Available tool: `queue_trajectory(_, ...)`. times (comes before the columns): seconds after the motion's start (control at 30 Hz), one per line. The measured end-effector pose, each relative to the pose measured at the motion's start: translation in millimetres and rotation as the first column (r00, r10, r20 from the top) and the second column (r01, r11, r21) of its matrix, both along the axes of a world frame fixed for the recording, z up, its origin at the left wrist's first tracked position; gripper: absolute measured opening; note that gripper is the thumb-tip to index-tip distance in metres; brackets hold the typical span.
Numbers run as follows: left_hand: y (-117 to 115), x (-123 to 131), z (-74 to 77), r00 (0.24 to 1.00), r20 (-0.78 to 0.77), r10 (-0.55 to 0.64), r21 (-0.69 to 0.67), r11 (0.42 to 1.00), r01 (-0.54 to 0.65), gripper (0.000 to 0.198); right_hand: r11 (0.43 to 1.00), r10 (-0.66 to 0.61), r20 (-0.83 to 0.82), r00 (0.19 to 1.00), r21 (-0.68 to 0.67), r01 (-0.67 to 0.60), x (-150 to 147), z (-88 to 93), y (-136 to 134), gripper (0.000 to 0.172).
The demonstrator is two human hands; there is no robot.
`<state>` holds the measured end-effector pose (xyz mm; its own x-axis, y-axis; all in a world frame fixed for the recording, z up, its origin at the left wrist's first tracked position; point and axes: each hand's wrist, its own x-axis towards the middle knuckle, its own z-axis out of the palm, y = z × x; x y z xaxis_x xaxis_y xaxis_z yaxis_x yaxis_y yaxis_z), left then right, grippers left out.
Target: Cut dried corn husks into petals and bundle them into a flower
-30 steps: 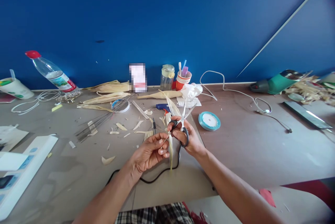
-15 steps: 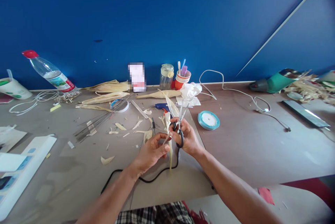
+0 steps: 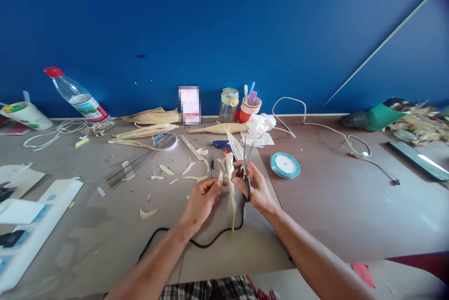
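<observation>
My left hand (image 3: 200, 200) pinches a small pale piece of corn husk (image 3: 220, 176) between thumb and fingers. Close by on its right, my right hand (image 3: 258, 187) is closed round black-handled scissors (image 3: 247, 187), whose blades point up and stand apart. A long, pale corn husk strip (image 3: 233, 213) hangs upright beside the right fingers, which seem to hold it too; the exact grip is hidden. Beyond the hands lie a blue glue gun (image 3: 222, 145) and a wider husk leaf (image 3: 235, 145).
Husk scraps (image 3: 148, 215) and thin wires (image 3: 131, 169) litter the left side. A ribbon roll (image 3: 285, 165) lies to the right. Along the wall stand a bottle (image 3: 84, 102), a jar (image 3: 228, 106) and a paper cup (image 3: 249, 109). A black cord (image 3: 210, 246) crosses below my hands.
My left hand has drawn slightly away from the right one, with the small husk piece upright in its fingers. The whole view has shifted a little, so things appear further right.
</observation>
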<state>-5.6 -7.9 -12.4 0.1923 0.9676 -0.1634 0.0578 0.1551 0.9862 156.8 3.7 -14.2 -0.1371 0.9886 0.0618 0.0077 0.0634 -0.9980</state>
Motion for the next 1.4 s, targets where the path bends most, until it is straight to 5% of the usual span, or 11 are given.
queue_trajectory(0.17,5,-6,-5.7,0.991,0.047,0.127,-0.037,0.991,-0.125,0.039,0.995,0.103,0.302,0.948,-0.017,-0.103,-5,-6.8,-6,0.036)
queue_trajectory(0.43,8,-9,-17.6,0.985,0.021,0.168,0.033,0.985,-0.169,0.035,0.989,0.045,0.614,0.788,0.087,-0.123,-16,-1.5,-10,0.029)
queue_trajectory(1.4,8,-7,-8.4,0.976,-0.110,0.186,0.108,0.979,-0.174,0.028,0.990,0.032,0.595,0.803,0.090,-0.106,-19,-7.4,-12,0.018)
